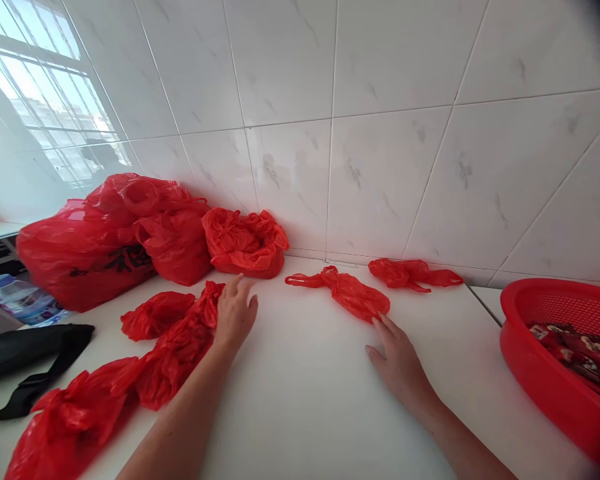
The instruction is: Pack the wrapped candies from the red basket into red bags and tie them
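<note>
My left hand is open over the white tabletop, fingers stretched forward and thumb apart. It is right beside a crumpled red plastic bag; whether they touch I cannot tell. My right hand is also open, its fingertips at the near end of a limp red plastic bag that lies flat with its handles pointing left. Its thumb stays apart from the fingers. Another flattened red bag rests behind, close to the wall.
Big filled red bags stand at the back left, next to a red bag bundle. Knotted red bags, a black strap bag and a water bottle are left. A red plastic basket holds wrapped pieces at right. Behind is a tiled wall.
</note>
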Demonstrator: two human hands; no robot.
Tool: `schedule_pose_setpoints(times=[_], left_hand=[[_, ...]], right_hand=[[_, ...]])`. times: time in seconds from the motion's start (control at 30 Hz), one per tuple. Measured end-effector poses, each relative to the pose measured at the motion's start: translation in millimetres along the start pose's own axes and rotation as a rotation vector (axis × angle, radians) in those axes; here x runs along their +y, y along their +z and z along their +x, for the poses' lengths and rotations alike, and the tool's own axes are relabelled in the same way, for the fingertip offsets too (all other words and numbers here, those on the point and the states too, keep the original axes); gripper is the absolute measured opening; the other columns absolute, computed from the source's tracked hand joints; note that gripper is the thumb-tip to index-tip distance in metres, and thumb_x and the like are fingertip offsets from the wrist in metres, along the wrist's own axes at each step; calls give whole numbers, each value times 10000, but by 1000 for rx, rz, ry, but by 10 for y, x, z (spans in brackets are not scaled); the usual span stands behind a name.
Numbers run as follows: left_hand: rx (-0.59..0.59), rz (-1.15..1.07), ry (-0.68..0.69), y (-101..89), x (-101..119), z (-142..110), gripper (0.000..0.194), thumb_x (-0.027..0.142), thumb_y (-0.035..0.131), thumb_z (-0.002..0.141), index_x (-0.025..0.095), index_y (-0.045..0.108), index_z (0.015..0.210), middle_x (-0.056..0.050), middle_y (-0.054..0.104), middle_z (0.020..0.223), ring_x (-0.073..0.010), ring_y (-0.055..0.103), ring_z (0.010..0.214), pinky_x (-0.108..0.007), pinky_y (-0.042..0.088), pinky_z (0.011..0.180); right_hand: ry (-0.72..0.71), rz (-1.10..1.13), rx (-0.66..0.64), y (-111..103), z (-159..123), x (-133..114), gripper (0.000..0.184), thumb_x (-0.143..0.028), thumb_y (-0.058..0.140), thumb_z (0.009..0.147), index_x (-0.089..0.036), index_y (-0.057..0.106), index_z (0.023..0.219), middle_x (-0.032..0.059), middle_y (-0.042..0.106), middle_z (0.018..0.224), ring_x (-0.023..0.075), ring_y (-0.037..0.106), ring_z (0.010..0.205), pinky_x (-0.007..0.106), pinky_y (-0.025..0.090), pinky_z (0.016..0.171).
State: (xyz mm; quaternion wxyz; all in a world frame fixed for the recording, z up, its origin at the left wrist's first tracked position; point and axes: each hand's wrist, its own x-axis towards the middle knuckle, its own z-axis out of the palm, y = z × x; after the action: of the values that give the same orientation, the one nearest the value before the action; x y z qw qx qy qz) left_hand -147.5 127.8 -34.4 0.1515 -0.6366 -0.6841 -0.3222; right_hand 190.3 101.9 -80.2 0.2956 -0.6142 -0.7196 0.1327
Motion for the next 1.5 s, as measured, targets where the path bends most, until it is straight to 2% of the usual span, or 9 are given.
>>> schedule_pose_setpoints(times=[0.23, 0.43, 0.57, 0.67, 0.87, 0.97, 1.23, 1.37, 1.5], left_hand=[[-234, -485, -59, 309, 174, -144, 649, 313, 581, 795, 268, 294, 1375, -98, 333, 1412, -259, 399, 1256, -406, 395, 974], [-338, -589, -58, 270, 248, -153, 877, 395, 698, 678, 270, 240, 1416, -109, 336, 1425, -266, 438, 1212, -370, 414, 943], [-484, -500, 60, 250, 380, -196, 617, 446, 713, 640, 237, 551, 1198, -89, 519, 1276, -278, 478, 1157, -391, 386, 967], [-535, -442, 136, 211, 538, -256, 336, 379, 713, 641, 209, 654, 925, -76, 593, 1151, -274, 513, 1085, -388, 384, 945], [-551, -524, 114, 71, 857, -386, 82, 279, 593, 721, 203, 562, 736, -29, 612, 886, -204, 539, 847, -300, 417, 725], [-572, -619, 80, 43, 978, -453, 55, 228, 558, 723, 202, 512, 705, -4, 592, 851, -164, 515, 776, -264, 394, 666], [-660, -666, 102, 40, 1150, -607, 177, 181, 511, 695, 189, 362, 599, 56, 431, 600, -103, 367, 582, -219, 292, 526], [-663, -653, 29, 73, 1090, -596, 145, 207, 489, 718, 193, 383, 620, 60, 445, 588, -94, 353, 545, -210, 272, 498], [-609, -604, -51, 79, 935, -485, 139, 239, 463, 755, 198, 410, 633, 50, 517, 621, -102, 406, 560, -207, 287, 507]], right_hand=[[192, 464, -127, -237, -23, -47, 370, -465, 465, 817, -220, 671, 1002, 56, 621, 1139, 247, 545, 1078, 358, 431, 907], [310, 499, -84, -384, -1, -70, 454, -601, 447, 788, -196, 612, 669, 30, 644, 802, 216, 564, 824, 290, 424, 722], [337, 430, -11, -361, 28, 4, 423, -580, 430, 807, -200, 562, 675, 12, 585, 725, 196, 541, 733, 282, 416, 630], [321, 393, 106, -322, 33, 67, 284, -462, 476, 812, -211, 596, 867, 38, 599, 954, 215, 571, 872, 316, 465, 717], [-141, 24, 403, -222, -82, -131, 274, -278, 463, 825, -200, 562, 1068, 100, 491, 1207, 255, 457, 1152, 436, 409, 954], [-317, -15, 300, -111, -198, -335, 315, -217, 437, 850, -192, 511, 1156, 108, 494, 1186, 217, 506, 1093, 372, 465, 902], [-355, -142, 88, 122, -242, -344, 578, -136, 448, 824, -207, 310, 1381, 130, 393, 1369, 245, 509, 1122, 382, 498, 858], [-279, -64, 83, 75, -196, -287, 443, -167, 480, 806, -189, 466, 1248, 96, 593, 1052, 238, 567, 951, 401, 495, 804], [-52, 183, 37, -44, -182, -294, 195, -140, 479, 731, -209, 577, 884, 25, 612, 874, 184, 577, 796, 309, 490, 691]])
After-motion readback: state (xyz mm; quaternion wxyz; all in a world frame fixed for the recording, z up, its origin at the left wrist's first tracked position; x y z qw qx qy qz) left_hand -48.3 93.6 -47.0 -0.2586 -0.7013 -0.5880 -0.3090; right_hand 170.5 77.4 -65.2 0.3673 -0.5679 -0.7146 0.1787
